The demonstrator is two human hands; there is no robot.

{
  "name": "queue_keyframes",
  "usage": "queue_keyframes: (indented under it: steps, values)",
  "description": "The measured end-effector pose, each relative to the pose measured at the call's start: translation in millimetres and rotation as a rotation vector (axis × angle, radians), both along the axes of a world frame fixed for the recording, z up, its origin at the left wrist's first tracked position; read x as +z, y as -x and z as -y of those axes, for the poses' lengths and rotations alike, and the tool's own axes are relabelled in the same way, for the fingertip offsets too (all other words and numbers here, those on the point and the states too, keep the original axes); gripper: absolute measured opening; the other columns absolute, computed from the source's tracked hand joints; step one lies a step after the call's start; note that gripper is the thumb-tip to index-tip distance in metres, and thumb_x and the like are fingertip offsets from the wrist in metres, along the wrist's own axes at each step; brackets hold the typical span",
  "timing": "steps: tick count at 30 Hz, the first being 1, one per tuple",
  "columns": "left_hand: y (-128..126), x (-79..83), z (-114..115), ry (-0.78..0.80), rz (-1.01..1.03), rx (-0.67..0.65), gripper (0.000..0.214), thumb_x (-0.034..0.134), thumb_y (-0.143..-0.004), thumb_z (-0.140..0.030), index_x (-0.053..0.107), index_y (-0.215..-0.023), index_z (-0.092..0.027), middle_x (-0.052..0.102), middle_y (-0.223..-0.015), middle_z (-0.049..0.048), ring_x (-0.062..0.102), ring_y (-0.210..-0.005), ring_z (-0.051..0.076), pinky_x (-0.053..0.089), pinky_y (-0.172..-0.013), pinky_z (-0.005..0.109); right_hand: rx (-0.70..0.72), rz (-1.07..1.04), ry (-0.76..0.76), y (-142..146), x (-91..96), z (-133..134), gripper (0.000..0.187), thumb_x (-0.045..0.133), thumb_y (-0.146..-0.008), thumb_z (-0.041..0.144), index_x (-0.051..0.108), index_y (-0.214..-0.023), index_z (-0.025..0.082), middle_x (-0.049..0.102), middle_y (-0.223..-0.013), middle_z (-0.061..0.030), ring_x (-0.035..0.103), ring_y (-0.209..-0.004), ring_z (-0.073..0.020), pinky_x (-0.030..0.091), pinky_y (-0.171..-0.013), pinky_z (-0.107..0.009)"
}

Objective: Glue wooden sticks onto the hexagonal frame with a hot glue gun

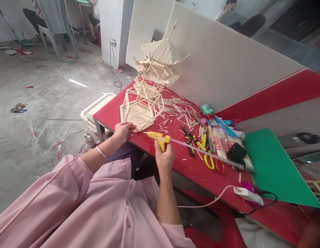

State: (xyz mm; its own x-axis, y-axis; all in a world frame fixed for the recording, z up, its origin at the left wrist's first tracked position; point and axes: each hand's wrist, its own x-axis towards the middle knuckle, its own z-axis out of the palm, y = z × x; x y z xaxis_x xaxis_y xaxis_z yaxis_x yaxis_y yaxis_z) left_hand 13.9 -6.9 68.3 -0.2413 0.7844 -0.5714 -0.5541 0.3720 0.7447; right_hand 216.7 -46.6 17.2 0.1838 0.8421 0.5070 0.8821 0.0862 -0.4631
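Observation:
A tall model built of thin wooden sticks (149,86) lies tilted on the red table (118,110), its hexagonal base nearest me. My left hand (123,132) rests at the table's edge with fingers curled against that base. My right hand (164,156) is closed round the handle of a yellow glue gun (157,137), whose nozzle points left toward the base. A long glue stick juts out of the gun's back to the right.
Loose sticks (177,110) litter the table. Pliers (188,137), yellow and red scissors (211,160), a packet of sticks (218,136) and a green sheet (273,168) lie to the right. A white board (227,65) stands behind. A power strip (249,194) sits near the front edge. People sit in the background.

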Motion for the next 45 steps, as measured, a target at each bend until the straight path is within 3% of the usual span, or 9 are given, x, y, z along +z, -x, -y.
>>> queue_keyframes:
  steps: [6,10,14,21,26,29,37,41,45]
  values:
    - [-1,-4.2,-2,-0.012,-0.019,0.000,0.016,0.055,-0.093,-0.013,0.057,-0.077,-0.012,0.070,-0.069,0.0059,0.063,-0.045,0.011,0.039,-0.038,0.019,-0.093,0.114,0.174,-29,3.0,2,0.067,0.033,-0.094,0.072,0.069,-0.086,0.016,0.069,-0.079,-0.0118,0.060,-0.073,-0.0217,0.038,-0.065,-0.030]
    - [-3,-4.2,-2,-0.015,-0.054,0.002,0.018,0.055,-0.093,-0.014,0.057,-0.076,-0.013,0.070,-0.069,0.0054,0.062,-0.043,0.010,0.036,-0.036,0.018,-0.146,0.290,0.082,-33,1.8,8,0.063,0.036,-0.097,0.064,0.073,-0.092,0.013,0.069,-0.086,-0.0157,0.058,-0.083,-0.0254,0.038,-0.074,-0.034]
    - [-5,-3.2,-1,-0.022,-0.084,0.005,0.018,0.056,-0.093,-0.015,0.058,-0.075,-0.012,0.072,-0.075,0.0073,0.061,-0.044,0.009,0.034,-0.035,0.018,-0.221,0.187,-0.058,-20,0.9,13,0.048,0.046,-0.097,0.055,0.075,-0.098,0.016,0.069,-0.092,-0.0151,0.060,-0.087,-0.0257,0.042,-0.075,-0.035]
    - [-5,-7.8,-1,-0.062,-0.075,0.029,0.015,0.059,-0.089,-0.015,0.059,-0.074,-0.012,0.070,-0.072,0.0071,0.059,-0.042,0.009,0.032,-0.034,0.019,0.377,-0.194,0.021,58,-2.8,1,0.033,0.048,-0.097,0.037,0.075,-0.098,0.018,0.074,-0.091,-0.0101,0.068,-0.084,-0.0187,0.051,-0.082,-0.029]
    - [-3,-14.0,-4,-0.076,-0.069,0.057,0.018,0.067,-0.082,-0.018,0.055,-0.068,-0.015,0.057,-0.051,-0.0001,0.054,-0.039,0.010,0.033,-0.035,0.018,0.360,-0.597,0.263,97,2.5,-17,0.031,0.052,-0.089,0.037,0.076,-0.092,0.018,0.075,-0.077,-0.0058,0.067,-0.068,-0.0186,0.053,-0.069,-0.027]
    - [-3,-16.0,-6,-0.079,-0.079,0.063,0.025,0.070,-0.078,-0.020,0.051,-0.063,-0.017,0.050,-0.047,-0.0028,0.053,-0.039,0.011,0.032,-0.034,0.018,0.321,-0.668,0.328,102,4.5,-20,0.032,0.051,-0.087,0.037,0.077,-0.088,0.018,0.073,-0.067,-0.0033,0.064,-0.060,-0.0180,0.052,-0.063,-0.026]
    - [-1,-16.8,-5,-0.102,-0.091,0.050,0.025,0.071,-0.074,-0.022,0.048,-0.062,-0.018,0.044,-0.045,-0.0054,0.042,-0.034,0.008,0.023,-0.032,0.019,0.325,-0.526,0.105,105,-3.6,-16,0.040,0.043,-0.092,0.030,0.074,-0.112,0.015,0.072,-0.107,-0.0118,0.067,-0.101,-0.0204,0.051,-0.094,-0.029]
    - [-1,-15.3,-4,-0.108,-0.090,0.050,0.029,0.074,-0.072,-0.024,0.046,-0.063,-0.019,0.042,-0.047,-0.0067,0.039,-0.035,0.006,0.021,-0.033,0.019,0.360,-0.384,0.195,111,-2.9,-18,0.053,0.038,-0.087,0.015,0.062,-0.134,0.018,0.064,-0.131,-0.0093,0.060,-0.121,-0.0203,0.046,-0.105,-0.030]
    - [-1,-14.2,-4,-0.100,-0.101,0.051,0.030,0.073,-0.074,-0.025,0.046,-0.062,-0.019,0.042,-0.047,-0.0065,0.037,-0.034,0.006,0.021,-0.033,0.019,0.357,-0.293,0.294,113,3.5,-20,0.061,0.039,-0.084,0.012,0.054,-0.142,0.020,0.058,-0.141,-0.0076,0.058,-0.125,-0.0225,0.047,-0.105,-0.032]
